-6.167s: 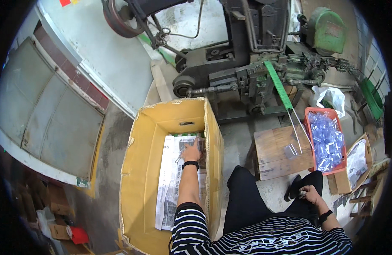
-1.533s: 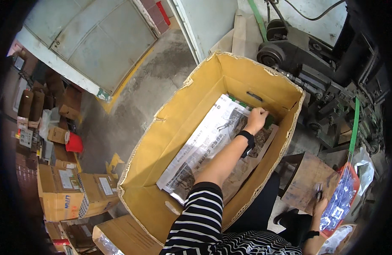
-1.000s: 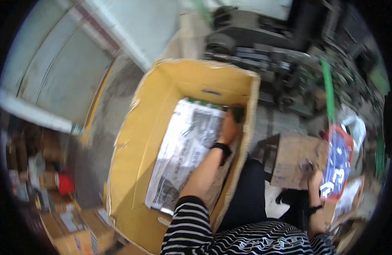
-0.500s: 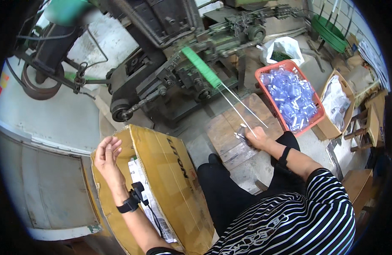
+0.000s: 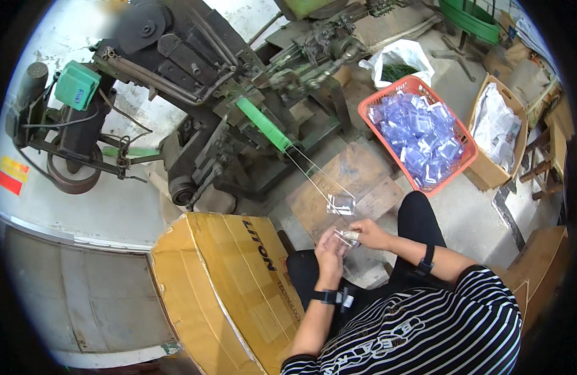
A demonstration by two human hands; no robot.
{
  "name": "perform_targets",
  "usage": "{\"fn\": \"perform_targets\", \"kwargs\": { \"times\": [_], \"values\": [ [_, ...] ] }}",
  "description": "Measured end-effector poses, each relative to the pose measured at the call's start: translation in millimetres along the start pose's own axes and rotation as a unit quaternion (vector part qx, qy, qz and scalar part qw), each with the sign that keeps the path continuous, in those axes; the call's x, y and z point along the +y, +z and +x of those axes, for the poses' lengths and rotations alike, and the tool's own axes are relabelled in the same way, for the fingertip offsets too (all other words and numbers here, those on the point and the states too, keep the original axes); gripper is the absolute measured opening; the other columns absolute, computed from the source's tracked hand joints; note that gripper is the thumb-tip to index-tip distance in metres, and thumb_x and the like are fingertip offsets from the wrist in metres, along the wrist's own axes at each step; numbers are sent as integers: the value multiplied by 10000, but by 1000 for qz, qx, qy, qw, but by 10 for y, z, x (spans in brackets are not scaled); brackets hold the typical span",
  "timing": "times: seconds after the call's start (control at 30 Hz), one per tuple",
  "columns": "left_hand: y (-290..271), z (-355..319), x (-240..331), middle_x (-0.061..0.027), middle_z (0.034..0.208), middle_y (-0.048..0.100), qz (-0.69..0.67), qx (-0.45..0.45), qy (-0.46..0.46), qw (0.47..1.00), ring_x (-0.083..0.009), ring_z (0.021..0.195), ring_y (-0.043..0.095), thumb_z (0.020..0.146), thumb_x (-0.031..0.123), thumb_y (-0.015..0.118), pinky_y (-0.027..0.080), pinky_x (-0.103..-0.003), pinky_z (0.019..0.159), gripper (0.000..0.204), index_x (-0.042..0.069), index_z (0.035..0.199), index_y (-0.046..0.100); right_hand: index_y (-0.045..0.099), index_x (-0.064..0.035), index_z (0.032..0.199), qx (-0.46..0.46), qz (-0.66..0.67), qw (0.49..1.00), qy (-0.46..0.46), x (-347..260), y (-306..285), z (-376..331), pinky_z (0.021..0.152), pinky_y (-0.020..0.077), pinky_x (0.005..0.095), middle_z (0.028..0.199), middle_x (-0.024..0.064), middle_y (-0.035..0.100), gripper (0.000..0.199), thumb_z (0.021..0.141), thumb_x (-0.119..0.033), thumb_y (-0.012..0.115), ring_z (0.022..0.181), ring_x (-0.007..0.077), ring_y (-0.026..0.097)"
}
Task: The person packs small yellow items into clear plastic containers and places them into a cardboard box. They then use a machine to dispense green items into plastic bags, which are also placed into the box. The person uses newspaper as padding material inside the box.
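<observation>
Item in hand: small clear plastic packet [image 5: 348, 237], pinched between my left hand [image 5: 331, 249] and right hand [image 5: 371, 234], above the near wooden board [image 5: 344, 181]. Step: packing; next needs careful alignment.

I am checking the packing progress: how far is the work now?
Done: clear packets fill the red basket. In hand: both hands, left hand and right hand, have their grip on one small clear packet over the wooden board. Left: another packet waits at the wire tips.
</observation>
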State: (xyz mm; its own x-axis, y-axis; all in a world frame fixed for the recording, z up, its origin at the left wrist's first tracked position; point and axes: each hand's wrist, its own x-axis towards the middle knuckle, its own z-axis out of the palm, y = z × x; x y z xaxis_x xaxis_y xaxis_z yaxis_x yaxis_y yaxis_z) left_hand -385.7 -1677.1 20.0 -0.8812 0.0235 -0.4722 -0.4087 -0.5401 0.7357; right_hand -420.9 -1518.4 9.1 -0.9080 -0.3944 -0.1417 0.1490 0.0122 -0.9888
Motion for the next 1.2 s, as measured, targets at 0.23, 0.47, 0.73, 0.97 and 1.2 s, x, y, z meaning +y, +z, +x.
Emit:
{"fn": "perform_targets", "kwargs": {
  "times": [0.23, 0.47, 0.73, 0.97, 1.2],
  "values": [
    [-327, -94, -333, -139, 878, 629, 61, -31, -225, 972, -249, 770, 655, 928, 249, 497, 552, -350, 659, 268, 1, 1029, 522, 583, -64, 1132, 28, -373, 900, -223, 30, -676, 1372, 866, 462, 384, 1122, 184, 585, 342, 797, -87, 514, 1047, 332, 566],
    [-552, 198, -804, -88, 931, 613, 115, -176, -369, 905, -195, 772, 612, 914, 577, 371, 516, -365, 719, 597, 41, 1128, 521, 508, -45, 1231, -144, -565, 771, -256, 108, -847, 1862, 1032, 356, 368, 1349, 95, 463, 414, 822, -75, 453, 1261, 286, 415],
    [-169, 642, -1600, -99, 994, 588, -79, -262, -406, 872, -243, 939, 575, 944, 452, 408, 464, -415, 858, 512, 55, 1264, 457, 442, -14, 1301, -19, -579, 796, -176, 437, -1226, 388, 1092, 270, 385, 1430, 144, 342, 562, 745, -50, 518, 1336, 316, 299],
    [-120, 915, -1791, -125, 1106, 595, -201, -273, -265, 903, -263, 989, 571, 943, 421, 346, 436, -409, 907, 485, 73, 1254, 481, 479, 37, 1238, -47, -464, 880, -87, 336, -435, -767, 1071, 307, 362, 1365, 212, 398, 554, 687, 28, 530, 1288, 333, 368],
    [-123, 501, -1193, -132, 950, 603, -160, -287, -348, 878, -289, 873, 610, 942, 487, 323, 506, -424, 763, 532, 38, 1151, 519, 577, 29, 1083, 164, -360, 916, -62, -302, -941, -925, 934, 434, 397, 1096, 208, 591, 446, 653, 108, 489, 1062, 366, 549]
  ]
}}
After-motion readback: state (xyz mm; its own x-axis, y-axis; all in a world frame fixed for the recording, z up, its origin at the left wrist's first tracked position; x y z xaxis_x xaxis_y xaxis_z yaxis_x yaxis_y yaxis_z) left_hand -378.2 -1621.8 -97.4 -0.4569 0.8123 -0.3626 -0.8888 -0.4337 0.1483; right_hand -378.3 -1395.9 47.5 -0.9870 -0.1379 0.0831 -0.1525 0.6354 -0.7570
